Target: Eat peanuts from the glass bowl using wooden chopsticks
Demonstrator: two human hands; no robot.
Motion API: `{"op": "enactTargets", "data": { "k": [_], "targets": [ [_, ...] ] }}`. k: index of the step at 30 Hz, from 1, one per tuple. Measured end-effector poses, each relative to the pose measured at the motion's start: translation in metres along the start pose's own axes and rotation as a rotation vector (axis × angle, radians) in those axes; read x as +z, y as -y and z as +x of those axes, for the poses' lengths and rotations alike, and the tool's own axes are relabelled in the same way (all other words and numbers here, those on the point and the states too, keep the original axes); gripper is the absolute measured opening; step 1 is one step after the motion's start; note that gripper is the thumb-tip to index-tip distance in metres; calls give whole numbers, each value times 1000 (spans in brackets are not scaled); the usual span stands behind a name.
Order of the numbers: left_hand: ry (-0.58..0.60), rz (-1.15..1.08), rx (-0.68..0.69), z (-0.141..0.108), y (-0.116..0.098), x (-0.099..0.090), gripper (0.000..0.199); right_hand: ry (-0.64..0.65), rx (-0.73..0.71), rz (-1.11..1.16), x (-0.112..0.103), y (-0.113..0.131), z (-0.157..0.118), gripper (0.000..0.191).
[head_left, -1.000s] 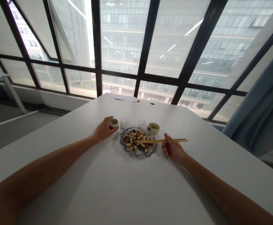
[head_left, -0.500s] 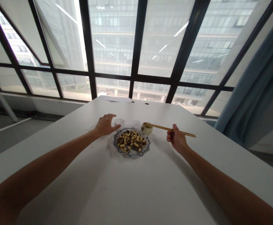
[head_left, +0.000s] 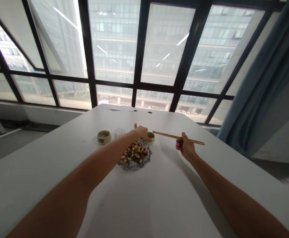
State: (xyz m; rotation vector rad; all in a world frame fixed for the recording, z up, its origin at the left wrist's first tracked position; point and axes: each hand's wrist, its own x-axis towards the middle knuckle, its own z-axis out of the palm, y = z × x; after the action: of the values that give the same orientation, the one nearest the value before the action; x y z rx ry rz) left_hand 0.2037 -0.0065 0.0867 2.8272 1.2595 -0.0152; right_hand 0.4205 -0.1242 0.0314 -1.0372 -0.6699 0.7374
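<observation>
My left hand [head_left: 143,133] reaches across a glass dish [head_left: 146,160] of nuts [head_left: 137,152]. Its thumb and fingers are apart at the left side of a small pale cup [head_left: 151,137]; whether they grip it is unclear. My right hand [head_left: 186,145] is closed on a pair of wooden chopsticks [head_left: 178,137], whose tips point left, just above and right of that cup. A second cup with dark writing [head_left: 103,137] stands left of the dish. Between them is a clear cup [head_left: 120,133], partly behind my left forearm.
White papers [head_left: 116,107] lie at the far end of the white table [head_left: 144,205]. Beyond it are black-framed windows, with a blue curtain [head_left: 248,82] at the right.
My left hand has moved right, from beside the clear cups to the pale cup. The chopstick tips no longer reach into that cup. The cup with writing now shows at the left.
</observation>
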Motion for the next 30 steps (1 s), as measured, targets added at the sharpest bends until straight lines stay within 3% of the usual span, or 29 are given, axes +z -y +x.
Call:
{"op": "enactTargets", "data": {
  "k": [3,8,13,18,30],
  "targets": [
    [30,-18,-4,3,-1,0,70,-10,-33,-10,-1,-2,3,48],
    [-102,-12,131,-1,0,5,79,6,-76,-76,-5,-6,7,46],
    [-154,28,233,-4,-1,10,72,-3,-132,-160,-8,-8,5,51],
    [-145,14,227,-3,-1,11,73,130,-233,-330,-3,-4,-7,61],
    [-59,-9,121,1,5,5,69,-2,-277,-51,11,2,-6,62]
  ]
}}
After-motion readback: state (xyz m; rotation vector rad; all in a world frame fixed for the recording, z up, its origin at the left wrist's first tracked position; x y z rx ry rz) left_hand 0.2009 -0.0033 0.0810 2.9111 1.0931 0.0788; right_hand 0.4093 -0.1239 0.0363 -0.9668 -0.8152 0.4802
